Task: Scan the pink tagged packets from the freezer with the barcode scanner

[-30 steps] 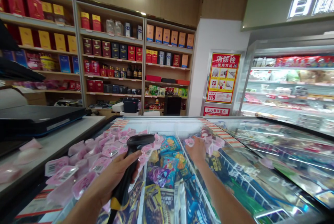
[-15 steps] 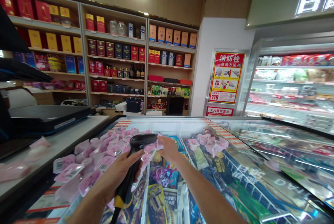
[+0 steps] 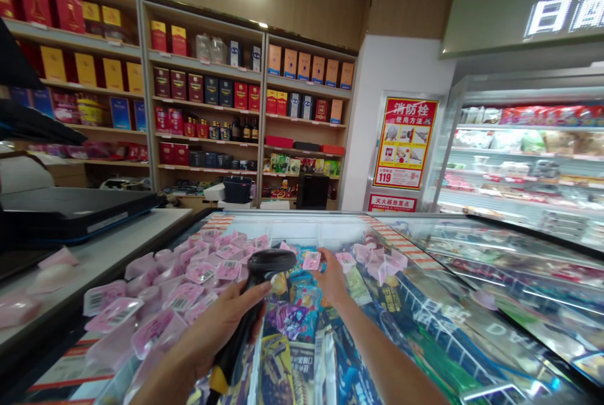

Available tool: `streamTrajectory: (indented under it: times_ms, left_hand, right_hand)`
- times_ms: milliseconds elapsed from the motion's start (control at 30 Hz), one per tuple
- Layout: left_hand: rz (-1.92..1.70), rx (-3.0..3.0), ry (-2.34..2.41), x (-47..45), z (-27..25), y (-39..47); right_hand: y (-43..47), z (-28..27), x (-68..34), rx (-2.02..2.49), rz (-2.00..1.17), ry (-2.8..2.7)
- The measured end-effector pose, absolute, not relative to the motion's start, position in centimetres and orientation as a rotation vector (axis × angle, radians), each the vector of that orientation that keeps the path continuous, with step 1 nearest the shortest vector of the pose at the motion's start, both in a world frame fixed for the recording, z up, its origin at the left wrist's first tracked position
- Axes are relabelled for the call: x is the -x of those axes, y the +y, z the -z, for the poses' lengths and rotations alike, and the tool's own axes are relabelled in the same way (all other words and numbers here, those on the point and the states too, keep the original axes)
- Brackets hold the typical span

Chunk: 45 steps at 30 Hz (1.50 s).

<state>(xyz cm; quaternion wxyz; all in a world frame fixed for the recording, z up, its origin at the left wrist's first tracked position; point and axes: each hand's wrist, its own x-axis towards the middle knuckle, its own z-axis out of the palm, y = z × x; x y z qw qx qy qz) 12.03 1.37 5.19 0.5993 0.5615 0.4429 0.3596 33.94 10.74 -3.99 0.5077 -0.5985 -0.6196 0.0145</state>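
Note:
My left hand (image 3: pixel 231 320) is wrapped round the handle of a black and yellow barcode scanner (image 3: pixel 270 260), its head tilted toward the right. My right hand (image 3: pixel 331 279) pinches a small pink plastic cup with a barcode label (image 3: pixel 311 260) above the freezer glass. A heap of similar pink cups (image 3: pixel 182 295) covers the left part of the glass. To the right of my right hand lies a smaller group of pink cups (image 3: pixel 381 261). Packaged frozen goods (image 3: pixel 292 323) show through the glass beneath both hands.
A counter (image 3: pixel 174 222) on the left bears a black flat device (image 3: pixel 85 213) and pink cups (image 3: pixel 51 276). Shelves of boxed goods (image 3: pixel 207 87) stand behind the freezer. On the right are another glass-topped freezer (image 3: pixel 533 279) and a lit refrigerated shelf (image 3: pixel 523 160).
My right hand has moved to the right, away from the scanner, carrying a pink cup toward the smaller group. The scanner has shifted slightly right in view. The camera view has turned a little.

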Motion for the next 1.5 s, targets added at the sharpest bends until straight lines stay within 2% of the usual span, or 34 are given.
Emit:
streamTrajectory:
  times_ms: [367, 667, 933, 1200, 1500]
  left_hand:
    - [-0.811, -1.366, 1.015, -12.7, -5.1, 0.9]
    - [-0.915, -1.245, 1.024, -11.5, -5.2, 2.0]
    - [-0.941, -1.235, 1.078, -11.2, -5.8, 1.9]
    - [-0.964, -1.209, 1.071, -11.3, -5.9, 1.8]
    - [-0.990, -1.180, 1.086, -11.2, -6.1, 1.6]
  right_hand:
    - [10.9, 4.1, -34.9, 1.457, -0.076, -1.375]
    - [10.5, 3.9, -38.5, 1.762, 0.229, -1.252]
    - [9.3, 2.4, -37.5, 1.869, 0.372, -1.267]
    - [11.2, 1.7, -33.1, 1.626, 0.156, -1.682]
    - [15.4, 1.5, -29.6, 1.672, 0.015, -1.967]
